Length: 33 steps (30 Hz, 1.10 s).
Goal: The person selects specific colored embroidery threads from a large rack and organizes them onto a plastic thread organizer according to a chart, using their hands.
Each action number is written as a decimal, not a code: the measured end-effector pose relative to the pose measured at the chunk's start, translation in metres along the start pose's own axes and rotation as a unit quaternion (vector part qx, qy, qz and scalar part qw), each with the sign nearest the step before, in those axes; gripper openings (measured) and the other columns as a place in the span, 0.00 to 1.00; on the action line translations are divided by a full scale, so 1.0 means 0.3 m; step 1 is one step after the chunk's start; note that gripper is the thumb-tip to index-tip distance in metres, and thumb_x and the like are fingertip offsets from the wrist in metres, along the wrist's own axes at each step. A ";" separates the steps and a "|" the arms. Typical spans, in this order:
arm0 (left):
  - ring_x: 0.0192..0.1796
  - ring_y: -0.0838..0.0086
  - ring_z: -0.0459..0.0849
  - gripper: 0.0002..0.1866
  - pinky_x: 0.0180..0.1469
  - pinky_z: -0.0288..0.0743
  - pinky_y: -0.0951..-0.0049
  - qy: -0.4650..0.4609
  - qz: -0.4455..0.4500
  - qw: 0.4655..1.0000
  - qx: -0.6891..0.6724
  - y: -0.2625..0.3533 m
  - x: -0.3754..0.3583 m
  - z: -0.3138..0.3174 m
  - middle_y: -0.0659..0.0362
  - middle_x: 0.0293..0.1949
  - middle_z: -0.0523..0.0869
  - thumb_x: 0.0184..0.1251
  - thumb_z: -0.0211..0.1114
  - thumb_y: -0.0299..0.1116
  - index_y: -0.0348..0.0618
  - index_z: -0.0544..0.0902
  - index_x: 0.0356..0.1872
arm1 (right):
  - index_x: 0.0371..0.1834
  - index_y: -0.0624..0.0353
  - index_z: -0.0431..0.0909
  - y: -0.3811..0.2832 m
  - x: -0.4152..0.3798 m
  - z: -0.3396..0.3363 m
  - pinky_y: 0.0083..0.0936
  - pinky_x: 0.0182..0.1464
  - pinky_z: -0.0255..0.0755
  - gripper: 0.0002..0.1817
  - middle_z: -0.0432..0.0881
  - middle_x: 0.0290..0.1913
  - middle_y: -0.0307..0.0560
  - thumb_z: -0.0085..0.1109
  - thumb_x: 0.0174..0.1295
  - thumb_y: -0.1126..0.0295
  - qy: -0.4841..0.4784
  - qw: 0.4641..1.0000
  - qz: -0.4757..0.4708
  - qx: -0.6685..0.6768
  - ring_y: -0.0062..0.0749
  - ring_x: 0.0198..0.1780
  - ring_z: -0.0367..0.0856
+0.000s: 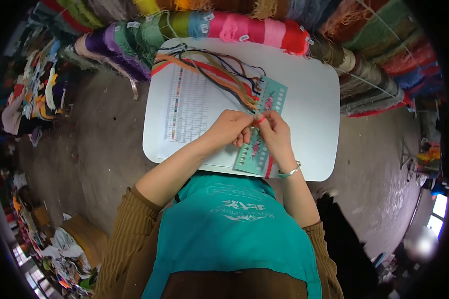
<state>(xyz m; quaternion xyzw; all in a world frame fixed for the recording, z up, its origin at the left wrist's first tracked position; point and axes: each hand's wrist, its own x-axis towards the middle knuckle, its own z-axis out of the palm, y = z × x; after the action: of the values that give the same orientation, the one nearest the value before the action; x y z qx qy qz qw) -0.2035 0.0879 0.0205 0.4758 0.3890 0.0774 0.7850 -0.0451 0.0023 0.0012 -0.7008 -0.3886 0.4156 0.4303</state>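
A mint-green thread card [244, 158] with a flower print and punched holes along its edges lies slanted on the white table. Strands of embroidery floss [224, 82] in orange, red, black and brown hang from its upper left holes and trail to the upper left. Over the card's middle, my left hand [228, 128] and my right hand [277, 133] meet with fingertips pinched together. Red floss [261, 120] shows between the fingers, and a red length [270, 167] hangs below my right hand by the table's front edge. My fingers hide the holes beneath them.
A printed colour chart [187, 107] lies left of the card on the small white table [317, 99]. Rolls of coloured yarn [249, 31] line its back edge, with more hanging yarn [376, 87] at right. A cardboard box [87, 236] stands on the floor at lower left.
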 end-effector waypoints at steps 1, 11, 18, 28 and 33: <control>0.20 0.82 0.78 0.12 0.24 0.70 0.82 0.006 0.002 1.000 -0.003 -0.017 0.012 0.002 0.62 0.22 0.83 0.75 0.57 0.35 0.37 0.83 0.39 | 0.44 0.63 0.79 0.017 0.007 -0.006 0.23 0.31 0.70 0.13 0.81 0.25 0.39 0.64 0.68 0.63 -0.011 0.999 0.000 0.038 0.21 0.27 0.76; 0.25 0.79 0.80 0.09 0.27 0.72 0.76 0.090 0.295 0.854 0.419 -0.049 0.058 0.011 0.61 0.23 0.81 0.67 0.61 0.31 0.35 0.82 0.39 | 0.50 0.63 0.76 0.032 0.001 -0.004 0.16 0.29 0.60 0.16 0.70 0.22 0.29 0.66 0.68 0.63 -0.026 0.996 -0.025 0.078 0.12 0.26 0.65; 0.19 0.82 0.64 0.13 0.20 0.58 0.78 -0.041 0.033 0.971 -0.233 0.058 -0.083 -0.250 0.69 0.20 0.67 0.69 0.61 0.31 0.49 0.70 0.24 | 0.53 0.62 0.74 -0.041 -0.022 -0.004 0.31 0.31 0.70 0.21 0.76 0.22 0.44 0.65 0.64 0.59 -0.019 0.989 -0.033 -0.146 0.34 0.25 0.75; 0.30 0.77 0.78 0.07 0.32 0.75 0.82 0.165 0.273 0.908 -0.273 0.433 -0.231 -0.788 0.63 0.28 0.78 0.70 0.60 0.35 0.44 0.79 0.35 | 0.54 0.57 0.73 -0.082 -0.037 0.015 0.37 0.31 0.74 0.24 0.80 0.23 0.44 0.68 0.59 0.58 -0.038 0.964 -0.046 -0.260 0.43 0.27 0.83; 0.59 0.72 0.81 0.24 0.63 0.71 0.66 0.329 0.259 0.901 0.110 0.443 -0.168 -0.666 0.58 0.54 0.86 0.73 0.59 0.41 0.39 0.77 0.64 | 0.55 0.55 0.73 -0.071 -0.047 0.030 0.38 0.31 0.75 0.26 0.81 0.24 0.45 0.69 0.58 0.56 -0.015 0.943 -0.081 -0.322 0.45 0.28 0.83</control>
<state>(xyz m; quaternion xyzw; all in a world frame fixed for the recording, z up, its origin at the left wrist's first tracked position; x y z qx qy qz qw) -0.3417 0.2713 0.1060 0.5904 0.4943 0.3870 0.5073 -0.0624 -0.0008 0.0217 -0.7618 -0.5636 0.2426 0.2079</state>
